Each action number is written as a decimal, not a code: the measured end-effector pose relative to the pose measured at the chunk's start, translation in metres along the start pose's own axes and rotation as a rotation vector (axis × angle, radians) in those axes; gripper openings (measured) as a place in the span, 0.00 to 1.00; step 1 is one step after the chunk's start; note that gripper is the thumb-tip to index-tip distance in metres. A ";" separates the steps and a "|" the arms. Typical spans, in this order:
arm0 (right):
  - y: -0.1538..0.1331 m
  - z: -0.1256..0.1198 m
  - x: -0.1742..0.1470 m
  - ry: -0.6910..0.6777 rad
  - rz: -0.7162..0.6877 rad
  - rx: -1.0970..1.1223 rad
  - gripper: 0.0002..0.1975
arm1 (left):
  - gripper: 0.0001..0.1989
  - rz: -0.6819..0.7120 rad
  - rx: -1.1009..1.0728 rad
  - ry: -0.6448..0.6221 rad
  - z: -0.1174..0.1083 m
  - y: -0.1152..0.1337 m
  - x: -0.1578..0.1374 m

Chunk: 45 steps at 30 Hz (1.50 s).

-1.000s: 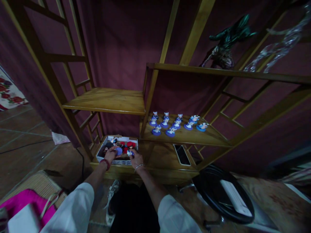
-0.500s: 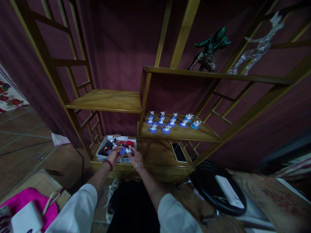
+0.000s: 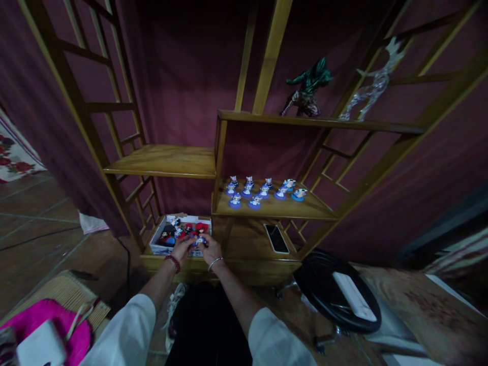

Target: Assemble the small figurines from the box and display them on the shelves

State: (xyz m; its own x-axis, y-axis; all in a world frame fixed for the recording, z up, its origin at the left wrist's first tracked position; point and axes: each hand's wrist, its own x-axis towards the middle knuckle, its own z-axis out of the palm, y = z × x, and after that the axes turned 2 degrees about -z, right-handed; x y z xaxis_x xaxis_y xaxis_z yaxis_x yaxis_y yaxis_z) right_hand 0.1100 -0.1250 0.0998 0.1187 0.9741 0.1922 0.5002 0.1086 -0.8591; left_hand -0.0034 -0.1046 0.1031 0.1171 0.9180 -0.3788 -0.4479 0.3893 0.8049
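Note:
Over the front of an open cardboard box (image 3: 162, 248), my left hand (image 3: 183, 250) and my right hand (image 3: 212, 251) meet around a small purple-and-white figurine (image 3: 200, 241). The fingers of both hands are closed on it, the left at its lower left side, the right at its right. Its round purple base is mostly hidden by the fingers. Loose figurines (image 3: 175, 230) in red, black, white and blue fill the box. On the shelf to the right, several figurines (image 3: 255, 202) stand upright on purple and blue round bases in rows.
A phone (image 3: 276, 238) lies on the lower board of the wooden shelf unit (image 3: 168, 160). Higher up stand a green-and-brown statue (image 3: 307, 91) and a clear deer figure (image 3: 371, 84). A black round stool (image 3: 335, 300) is at the right, a pink cloth (image 3: 46, 317) at the left.
My left hand held the round purple base apart from the figurine in my right hand. Now base and figurine are brought together between my fingers. The view has shifted slightly right.

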 end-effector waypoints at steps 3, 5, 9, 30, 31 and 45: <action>0.002 0.001 -0.003 0.002 -0.010 0.000 0.15 | 0.07 0.002 -0.015 -0.001 -0.001 -0.002 -0.003; 0.003 0.001 -0.004 0.005 -0.008 0.008 0.16 | 0.08 -0.005 -0.024 -0.010 -0.003 -0.003 -0.005; 0.002 0.000 -0.007 0.010 0.005 0.038 0.16 | 0.12 -0.042 -0.063 -0.041 -0.007 -0.005 -0.010; -0.018 -0.028 -0.020 0.012 -0.044 0.215 0.15 | 0.13 -0.006 -0.342 -0.187 0.016 -0.005 -0.046; -0.020 -0.030 -0.021 0.012 -0.045 0.237 0.15 | 0.12 -0.002 -0.356 -0.189 0.018 -0.004 -0.048; -0.041 -0.056 -0.037 0.061 -0.078 0.372 0.15 | 0.12 0.016 -0.441 -0.302 0.036 0.007 -0.080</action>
State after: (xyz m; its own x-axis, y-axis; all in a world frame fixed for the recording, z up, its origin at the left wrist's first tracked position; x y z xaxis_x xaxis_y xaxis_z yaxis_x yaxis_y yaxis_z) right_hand 0.1333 -0.1769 0.1541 0.1492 0.9476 0.2825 0.1655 0.2577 -0.9519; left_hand 0.0159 -0.1722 0.1552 0.3279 0.9297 -0.1677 -0.7743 0.3662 0.5162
